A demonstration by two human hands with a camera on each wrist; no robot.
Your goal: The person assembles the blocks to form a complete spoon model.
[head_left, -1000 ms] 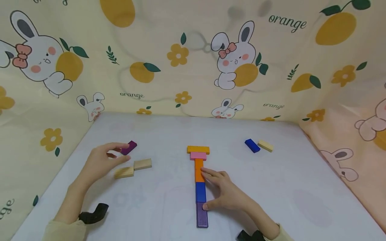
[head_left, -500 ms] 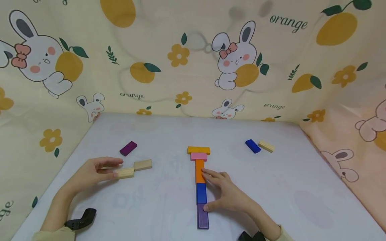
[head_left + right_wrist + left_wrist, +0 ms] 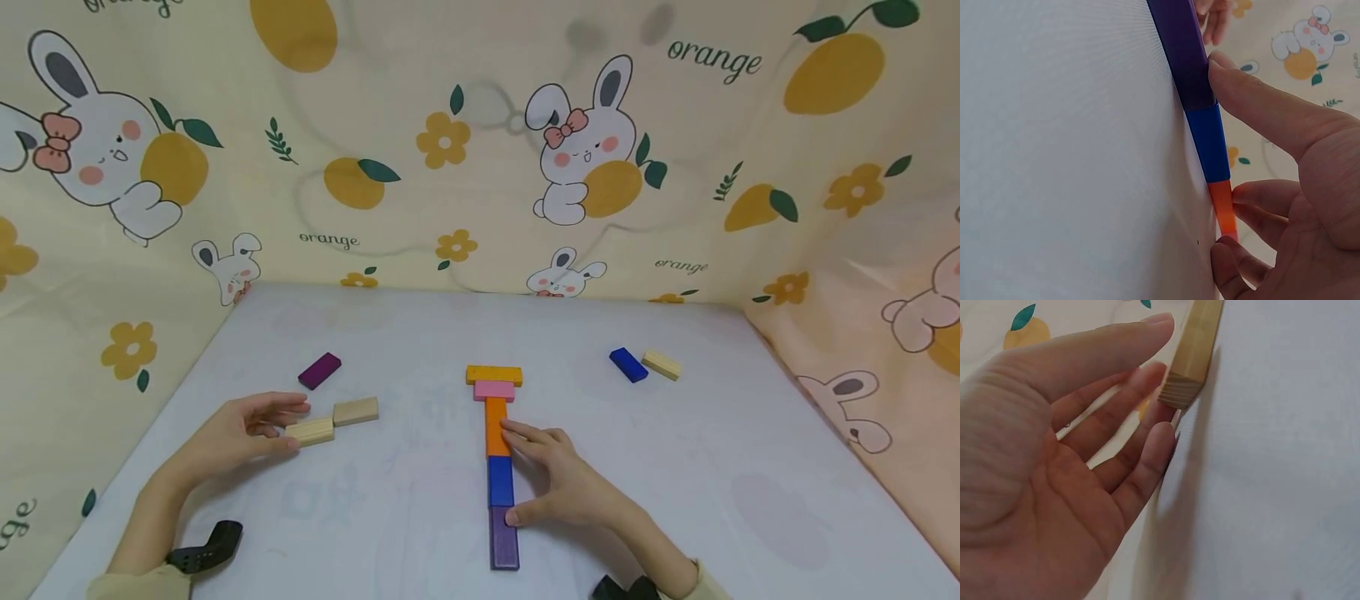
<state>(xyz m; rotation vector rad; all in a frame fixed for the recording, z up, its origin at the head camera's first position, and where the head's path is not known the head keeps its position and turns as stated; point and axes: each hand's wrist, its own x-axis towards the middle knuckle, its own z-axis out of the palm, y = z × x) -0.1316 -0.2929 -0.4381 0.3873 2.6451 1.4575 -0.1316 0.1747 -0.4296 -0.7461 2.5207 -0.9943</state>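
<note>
My left hand point(image 3: 232, 433) is at the nearer of two plain wooden blocks point(image 3: 311, 432), its thumb on the near side and its fingers behind. In the left wrist view, the block's end point(image 3: 1182, 390) lies between the spread thumb and fingers, not visibly pinched. The second plain block point(image 3: 356, 411) adjoins it. My right hand point(image 3: 562, 479) rests beside a column of blocks, thumb on the purple block point(image 3: 504, 546) and fingertips against the orange block point(image 3: 496, 427). A blue block point(image 3: 500, 482) lies between those two. Crosswise at the far end are a pink block point(image 3: 494, 390) and a yellow block point(image 3: 494, 375).
A magenta block point(image 3: 319, 371) lies beyond my left hand. At the back right, a blue block point(image 3: 628, 364) and a plain wooden block point(image 3: 662, 365) lie close together on the white table point(image 3: 645, 433). A printed cloth point(image 3: 487, 192) rises behind and at the sides.
My left hand has left the magenta block and come nearer to me, to the plain block. Its thumb has since shifted slightly along the block's near side. The right hand has stayed in place.
</note>
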